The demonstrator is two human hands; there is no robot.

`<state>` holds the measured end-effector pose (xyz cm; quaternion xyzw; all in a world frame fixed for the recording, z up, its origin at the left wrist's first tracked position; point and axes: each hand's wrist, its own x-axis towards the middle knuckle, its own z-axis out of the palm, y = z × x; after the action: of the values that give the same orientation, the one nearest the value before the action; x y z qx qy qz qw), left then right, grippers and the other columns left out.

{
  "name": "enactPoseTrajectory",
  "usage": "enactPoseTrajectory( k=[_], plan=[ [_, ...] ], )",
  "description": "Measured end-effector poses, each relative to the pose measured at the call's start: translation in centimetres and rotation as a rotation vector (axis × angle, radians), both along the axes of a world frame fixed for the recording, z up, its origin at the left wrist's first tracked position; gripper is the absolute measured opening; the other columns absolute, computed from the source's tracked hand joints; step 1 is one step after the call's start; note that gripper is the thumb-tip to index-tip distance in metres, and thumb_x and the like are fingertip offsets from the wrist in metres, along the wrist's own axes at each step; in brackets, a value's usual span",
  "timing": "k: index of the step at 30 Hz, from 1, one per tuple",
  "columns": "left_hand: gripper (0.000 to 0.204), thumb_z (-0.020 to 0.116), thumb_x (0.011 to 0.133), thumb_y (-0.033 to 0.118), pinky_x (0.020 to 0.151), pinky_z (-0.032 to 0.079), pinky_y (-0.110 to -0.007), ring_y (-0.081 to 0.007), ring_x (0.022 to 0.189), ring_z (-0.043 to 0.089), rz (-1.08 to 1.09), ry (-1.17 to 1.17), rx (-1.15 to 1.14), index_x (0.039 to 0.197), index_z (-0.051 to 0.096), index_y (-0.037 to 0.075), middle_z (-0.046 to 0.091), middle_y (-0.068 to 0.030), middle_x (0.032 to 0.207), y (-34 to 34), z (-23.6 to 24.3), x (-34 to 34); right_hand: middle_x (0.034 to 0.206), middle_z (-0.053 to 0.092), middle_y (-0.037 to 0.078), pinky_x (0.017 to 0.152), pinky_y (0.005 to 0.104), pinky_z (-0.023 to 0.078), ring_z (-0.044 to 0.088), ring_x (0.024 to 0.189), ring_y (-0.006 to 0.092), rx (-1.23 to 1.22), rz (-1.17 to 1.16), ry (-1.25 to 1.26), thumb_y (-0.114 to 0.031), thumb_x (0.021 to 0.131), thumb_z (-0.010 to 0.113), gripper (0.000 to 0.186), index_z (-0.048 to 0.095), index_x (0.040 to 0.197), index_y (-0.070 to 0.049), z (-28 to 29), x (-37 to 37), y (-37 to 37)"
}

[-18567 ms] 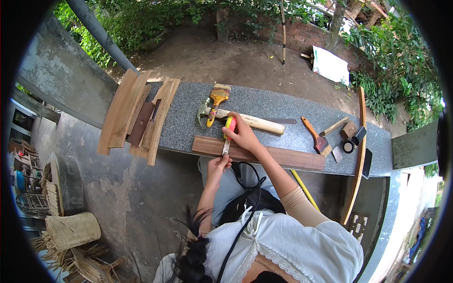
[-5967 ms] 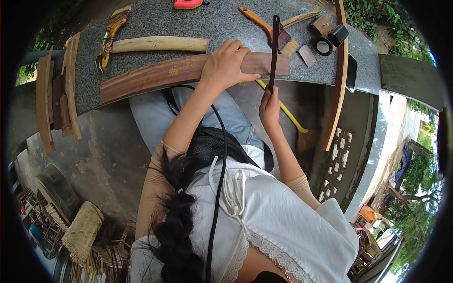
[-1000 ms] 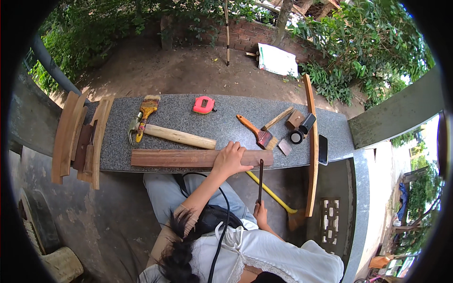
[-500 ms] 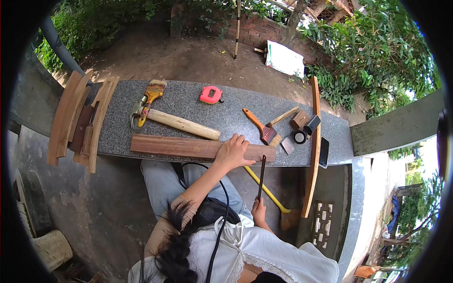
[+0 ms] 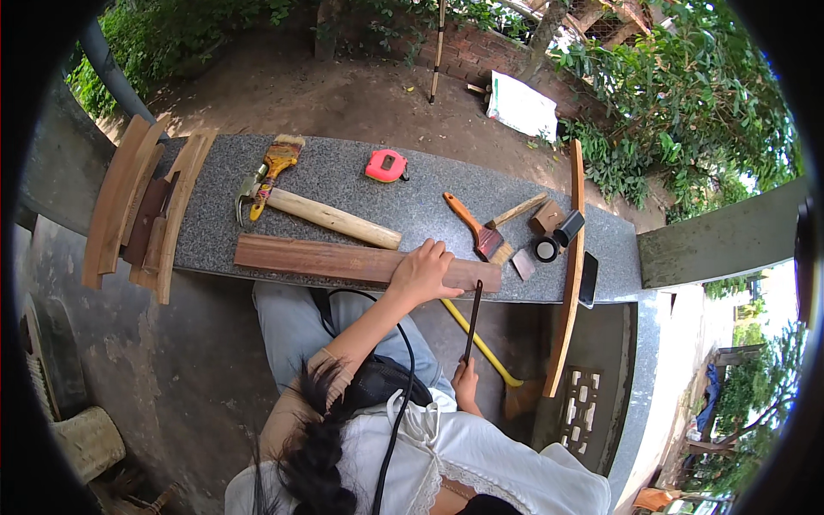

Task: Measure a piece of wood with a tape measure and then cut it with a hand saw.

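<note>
Right hand sits low near the lap, fingers wrapped round the handle end of a thin dark file; the blade angles up so its tip meets the near edge of the wooden plank. Left hand lies palm-down, fingers spread on the plank's right part, likely pinning it to the granite slab.

Yellow-handled broom leans under the slab just right of the file, close to its path. Beyond left hand: wooden mallet, orange-handled brush, pink tape measure. Curved wood strip well right; stacked curved slats far left.
</note>
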<state>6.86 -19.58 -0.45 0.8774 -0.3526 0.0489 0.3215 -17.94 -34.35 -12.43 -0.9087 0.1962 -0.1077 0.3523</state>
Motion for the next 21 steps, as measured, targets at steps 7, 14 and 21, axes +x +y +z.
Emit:
enactPoseTrajectory(
  k=[7, 14, 21],
  plan=[
    [0.039, 0.068, 0.066, 0.036, 0.080, 0.041, -0.035, -0.0238, 0.091, 0.049, 0.026, -0.026, -0.199, 0.092, 0.060, 0.007, 0.053, -0.0073, 0.092, 3.4, 1.1, -0.7, 0.064, 0.050, 0.025, 0.049, 0.0449, 0.035, 0.050, 0.058, 0.0425, -0.006, 0.035, -0.103, -0.010, 0.090, 0.040, 0.015, 0.046, 0.098, 0.001, 5.7, 11.3, 1.2],
    [0.020, 0.052, 0.076, 0.006, 0.050, 0.033, -0.038, -0.0296, 0.053, 0.041, 0.851, 0.141, -0.207, 0.060, 0.042, -0.001, 0.038, -0.0142, 0.057, 24.1, -3.6, -17.3, 0.052, 0.039, 0.016, 0.042, 0.0370, 0.031, 0.044, 0.043, 0.0294, 0.094, 0.024, -0.121, -0.012, 0.090, 0.037, 0.013, 0.044, 0.093, 0.000, 5.5, 11.4, 0.9],
    [0.018, 0.044, 0.081, 0.008, 0.057, 0.042, -0.033, -0.0246, 0.066, 0.057, 1.194, 0.831, -0.050, 0.072, 0.056, -0.002, 0.057, -0.0163, 0.072, 26.5, -6.1, -26.4, 0.052, 0.038, 0.015, 0.041, 0.0352, 0.029, 0.042, 0.042, 0.0269, 0.081, 0.037, -0.131, -0.011, 0.090, 0.037, 0.013, 0.043, 0.093, 0.001, 4.5, 11.5, 0.6]
  ],
)
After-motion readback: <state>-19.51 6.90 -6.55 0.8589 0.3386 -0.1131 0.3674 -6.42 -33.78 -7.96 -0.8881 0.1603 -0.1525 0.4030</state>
